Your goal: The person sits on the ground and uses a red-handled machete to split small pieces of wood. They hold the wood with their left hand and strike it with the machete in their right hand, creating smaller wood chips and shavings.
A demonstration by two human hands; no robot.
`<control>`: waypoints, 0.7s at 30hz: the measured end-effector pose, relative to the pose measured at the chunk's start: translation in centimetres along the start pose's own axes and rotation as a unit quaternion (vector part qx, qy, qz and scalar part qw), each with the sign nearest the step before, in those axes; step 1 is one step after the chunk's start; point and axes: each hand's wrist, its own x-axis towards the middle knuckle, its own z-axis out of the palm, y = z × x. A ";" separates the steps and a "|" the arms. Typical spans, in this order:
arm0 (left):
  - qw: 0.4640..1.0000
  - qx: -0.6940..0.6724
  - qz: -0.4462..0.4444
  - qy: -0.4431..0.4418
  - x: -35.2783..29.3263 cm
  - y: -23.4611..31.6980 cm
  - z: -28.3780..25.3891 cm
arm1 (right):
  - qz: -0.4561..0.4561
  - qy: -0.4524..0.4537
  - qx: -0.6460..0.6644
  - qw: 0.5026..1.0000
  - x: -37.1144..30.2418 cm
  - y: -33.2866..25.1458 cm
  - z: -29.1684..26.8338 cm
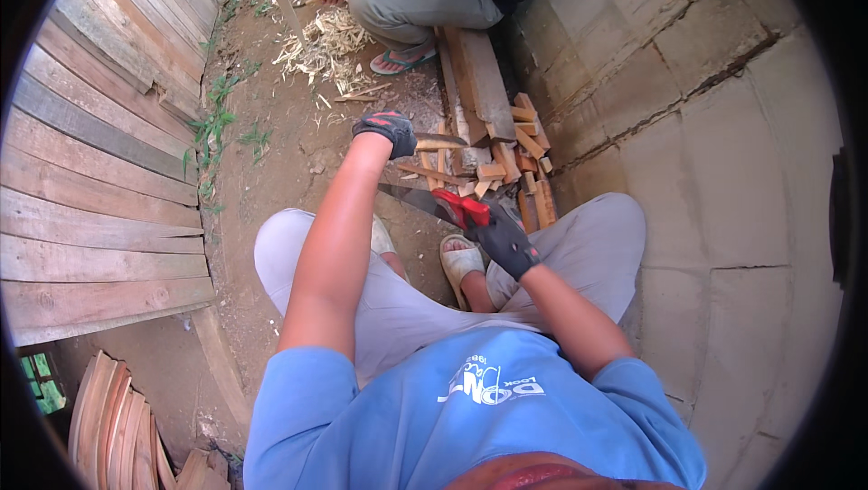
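Note:
My left hand (387,130), in a dark glove with red patches, is closed on one end of a short wooden stick (438,142). The stick points right, toward the timber. A handsaw (470,210) with a red handle is in my right hand (506,241), also gloved, with the fingers wrapped round the grip. Its grey blade (414,198) slants up to the left, below my left hand and apart from the stick as far as I can see. Both arms reach forward over my bent knees.
Small cut wood blocks (493,172) lie beside a thick beam (475,83). Ahead, another person (425,6) squats on the beam, holding an upright wooden strip near wood shavings (330,47). A plank fence (108,192) stands left, a block wall (705,164) right. Curved boards (117,418) lean lower left.

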 end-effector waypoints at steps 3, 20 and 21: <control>0.998 -0.004 -0.056 0.040 1.2 -0.6 2.5 | 0.167 0.017 0.124 0.978 -6.3 -7.0 -8.0; 0.990 -0.067 -0.015 0.124 -6.6 -2.6 -3.7 | 0.005 0.588 -0.094 0.803 -28.9 -21.5 -29.5; 0.990 -0.074 -0.024 0.118 -6.7 -3.0 -3.5 | 0.005 0.602 -0.108 0.791 -28.2 -22.1 -29.5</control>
